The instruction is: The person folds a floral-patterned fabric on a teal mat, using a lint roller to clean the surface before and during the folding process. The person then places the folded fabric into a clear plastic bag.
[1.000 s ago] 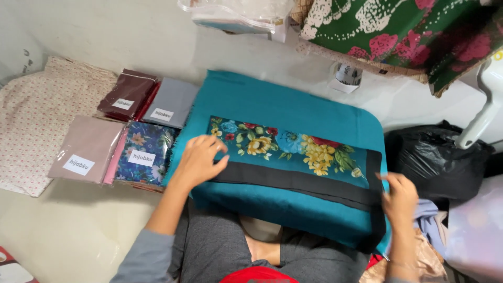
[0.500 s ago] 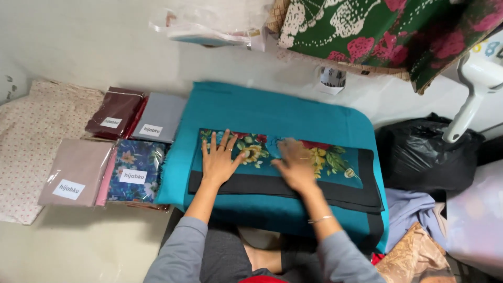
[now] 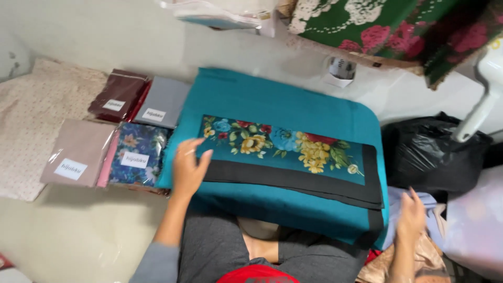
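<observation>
A pale, glossy floor (image 3: 78,241) runs up to a whitish wall at the far side. On the person's lap lies a folded teal cloth (image 3: 293,110) with a floral band (image 3: 277,147) and a black border (image 3: 293,181) across it. The left hand (image 3: 189,169) rests flat on the cloth's left edge, fingers spread wide, holding nothing. The right hand (image 3: 411,220) hovers open off the near right corner, just above a pale lilac fabric (image 3: 403,202), gripping nothing. A crumpled black plastic bag (image 3: 429,154) sits to the right. Left of the cloth lie four flat clear-wrapped packets, each with a small white label: maroon (image 3: 118,94), grey (image 3: 162,102), beige (image 3: 78,152) and blue floral (image 3: 139,152). A cream dotted fabric (image 3: 26,126) lies far left
</observation>
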